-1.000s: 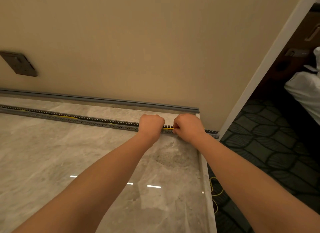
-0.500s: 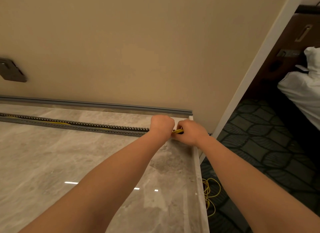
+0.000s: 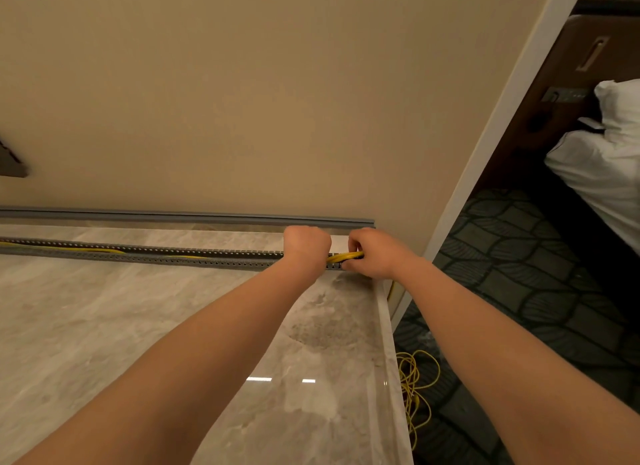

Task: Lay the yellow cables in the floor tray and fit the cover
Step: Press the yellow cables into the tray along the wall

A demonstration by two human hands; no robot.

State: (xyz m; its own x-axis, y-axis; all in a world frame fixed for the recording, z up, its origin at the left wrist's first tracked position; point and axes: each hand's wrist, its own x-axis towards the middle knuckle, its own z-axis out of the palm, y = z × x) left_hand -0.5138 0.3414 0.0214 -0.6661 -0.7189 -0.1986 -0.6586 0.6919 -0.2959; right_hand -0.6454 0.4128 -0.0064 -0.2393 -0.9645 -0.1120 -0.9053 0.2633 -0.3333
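A long grey perforated floor tray [image 3: 166, 255] runs across the marble floor, parallel to the wall. Yellow cables [image 3: 344, 256] lie inside it and show as a bundle between my hands at the tray's right end. My left hand [image 3: 306, 248] is fisted over the tray, gripping the cables. Just to its right, my right hand [image 3: 375, 255] pinches the same bundle. A long grey cover strip [image 3: 194, 217] lies along the foot of the wall, apart from the tray. Slack yellow cable [image 3: 414, 385] is coiled on the carpet beyond the floor's edge.
The marble floor [image 3: 138, 326] ends in a raised edge [image 3: 389, 343] at the right, with dark patterned carpet [image 3: 519, 274] below. A white wall corner [image 3: 485, 135] stands right of my hands. A bed with white linen [image 3: 602, 166] is at far right.
Both hands have slid right along the tray to its end. The yellow bundle between them shows more now. The view has shifted right, so more coiled cable appears on the carpet.
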